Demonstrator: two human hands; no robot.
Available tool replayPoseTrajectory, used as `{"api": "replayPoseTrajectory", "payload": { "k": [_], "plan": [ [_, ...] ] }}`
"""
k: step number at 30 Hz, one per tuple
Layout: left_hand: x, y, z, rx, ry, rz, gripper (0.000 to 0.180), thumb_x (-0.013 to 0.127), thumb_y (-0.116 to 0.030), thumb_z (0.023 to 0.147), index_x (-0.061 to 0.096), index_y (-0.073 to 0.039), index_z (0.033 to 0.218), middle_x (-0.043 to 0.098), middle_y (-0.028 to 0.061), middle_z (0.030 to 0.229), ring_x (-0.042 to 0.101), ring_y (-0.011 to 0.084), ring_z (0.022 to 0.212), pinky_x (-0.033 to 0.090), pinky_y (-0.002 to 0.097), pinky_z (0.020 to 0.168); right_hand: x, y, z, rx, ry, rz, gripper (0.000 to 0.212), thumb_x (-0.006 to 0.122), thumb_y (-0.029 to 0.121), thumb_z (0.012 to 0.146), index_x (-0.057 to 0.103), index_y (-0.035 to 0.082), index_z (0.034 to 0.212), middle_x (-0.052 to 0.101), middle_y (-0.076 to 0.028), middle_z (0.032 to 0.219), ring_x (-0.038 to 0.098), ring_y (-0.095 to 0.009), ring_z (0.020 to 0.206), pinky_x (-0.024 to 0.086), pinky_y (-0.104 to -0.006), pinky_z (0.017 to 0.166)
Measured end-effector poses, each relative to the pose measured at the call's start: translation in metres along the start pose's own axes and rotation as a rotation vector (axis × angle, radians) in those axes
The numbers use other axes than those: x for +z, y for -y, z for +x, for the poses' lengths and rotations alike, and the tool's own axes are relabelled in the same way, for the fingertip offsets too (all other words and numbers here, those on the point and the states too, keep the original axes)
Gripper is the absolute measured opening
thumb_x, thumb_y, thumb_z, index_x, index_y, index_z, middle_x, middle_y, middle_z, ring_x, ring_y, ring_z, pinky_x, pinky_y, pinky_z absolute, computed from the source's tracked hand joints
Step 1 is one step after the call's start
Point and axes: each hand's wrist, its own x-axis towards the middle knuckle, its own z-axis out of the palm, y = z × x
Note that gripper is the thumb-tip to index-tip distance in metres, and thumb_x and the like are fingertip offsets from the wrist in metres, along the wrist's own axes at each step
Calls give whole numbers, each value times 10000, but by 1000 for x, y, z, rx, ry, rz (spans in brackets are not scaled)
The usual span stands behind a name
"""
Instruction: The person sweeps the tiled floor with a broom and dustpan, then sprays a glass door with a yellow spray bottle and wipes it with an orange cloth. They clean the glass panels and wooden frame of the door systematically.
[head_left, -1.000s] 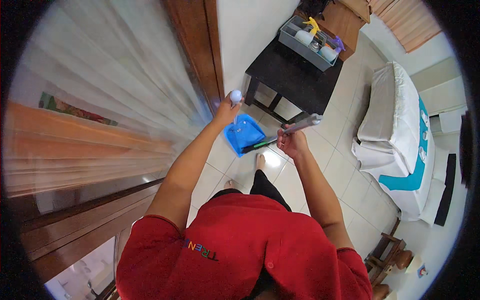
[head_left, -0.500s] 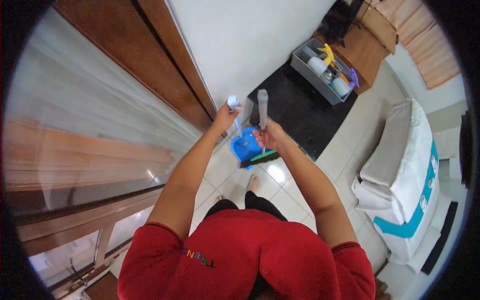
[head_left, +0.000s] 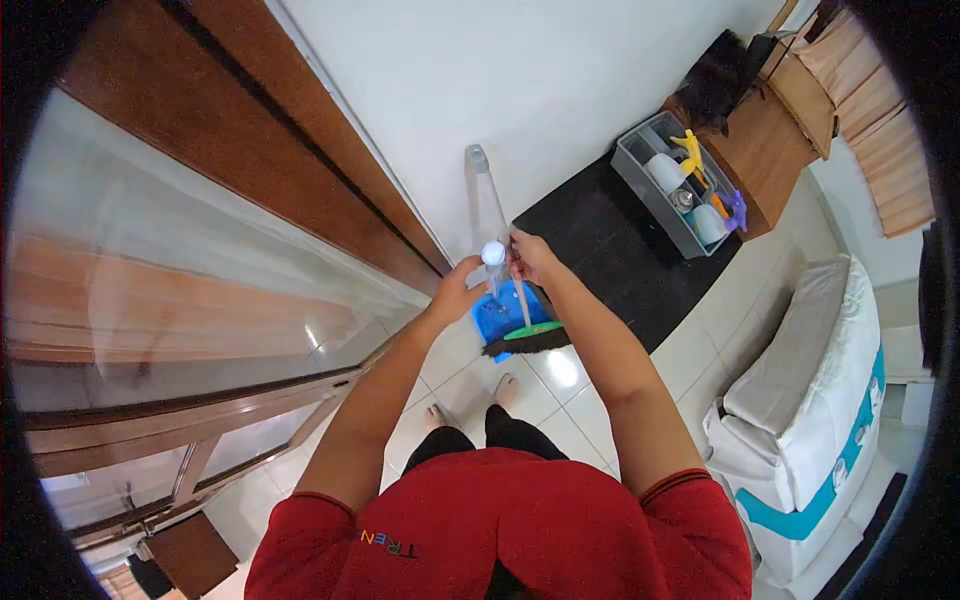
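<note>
My left hand (head_left: pixel 458 292) is closed about the upright white handle of a blue dustpan (head_left: pixel 491 322), just below its round white top. The dustpan stands on the floor tiles ahead of my feet. My right hand (head_left: pixel 533 258) grips the pole of a broom (head_left: pixel 486 205), fingers wrapped round it beside the dustpan handle. The broom's pole leans, its grey upper end toward the white wall. Its green head with dark bristles (head_left: pixel 530 340) lies across the dustpan's front edge. Bits of dark debris seem to be in the pan.
A grey caddy (head_left: pixel 658 190) with spray bottles stands on a black slab (head_left: pixel 625 260) to the right, by a wooden desk (head_left: pixel 765 150). A white-covered bed (head_left: pixel 790 350) with a teal band is farther right. Glass doors with curtains (head_left: pixel 180 290) line the left.
The broom pole's top has swung left and away, toward the wall, crossing behind the dustpan handle. Both hands have come closer together, and the left has moved slightly nearer to me.
</note>
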Motion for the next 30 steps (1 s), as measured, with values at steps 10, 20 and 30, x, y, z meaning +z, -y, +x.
{"api": "replayPoseTrajectory", "payload": {
  "k": [10, 20, 30],
  "plan": [
    [3, -2, -38, -8, 10, -216, 516, 660, -80, 857, 431, -9, 1314, 505, 157, 1314, 471, 252, 1251, 368, 359, 1052, -6, -6, 11, -84, -79, -63, 371, 407, 406, 925, 523, 74, 808, 525, -60, 587, 416, -149, 390, 338, -341, 354],
    [-3, 7, -39, -65, 84, -271, 568, 654, 0, 833, 388, -13, 1334, 470, 180, 1344, 479, 273, 1236, 374, 368, 1051, -1, -3, -32, -333, -255, -181, 512, 366, 470, 954, 546, 13, 810, 539, -116, 576, 474, -184, 374, 354, -353, 337],
    [24, 9, -98, -232, 823, -19, 434, 685, -232, 857, 547, -14, 1206, 599, 152, 1183, 584, 270, 1099, 469, 363, 929, -110, -90, -128, -579, -790, -506, 226, 620, 212, 861, 687, 31, 979, 694, -100, 872, 664, -185, 826, 517, -330, 755]
  ]
}}
